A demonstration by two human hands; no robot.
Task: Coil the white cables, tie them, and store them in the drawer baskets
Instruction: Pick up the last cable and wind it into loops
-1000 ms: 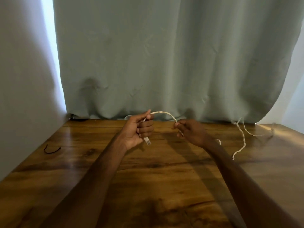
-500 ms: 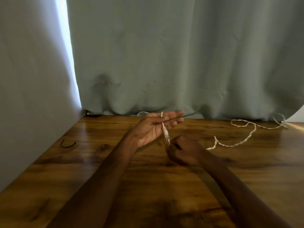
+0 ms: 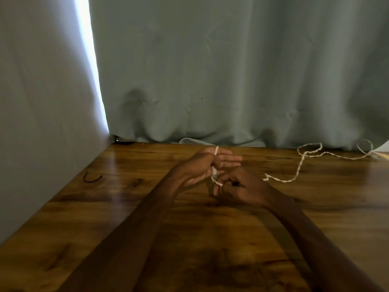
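Observation:
A white twisted cable (image 3: 299, 167) trails across the wooden table (image 3: 105, 218) from the curtain at the far right to my hands. My left hand (image 3: 202, 165) is held palm up with fingers stretched out, and the cable runs over its top edge and down across the palm. My right hand (image 3: 240, 184) sits just below and to the right of it, fingers pinched on the cable near its white plug end. The two hands touch. No drawer or basket is in view.
A small black tie (image 3: 91, 179) lies on the table at the left, near the grey wall (image 3: 42, 123). A pale green curtain (image 3: 231, 70) hangs along the table's far edge, with a dark object under it at the back left corner.
My left hand opened from a fist to a flat palm with the cable laid over it. My right hand came in below it and pulled the cable down; the loose length slid leftward.

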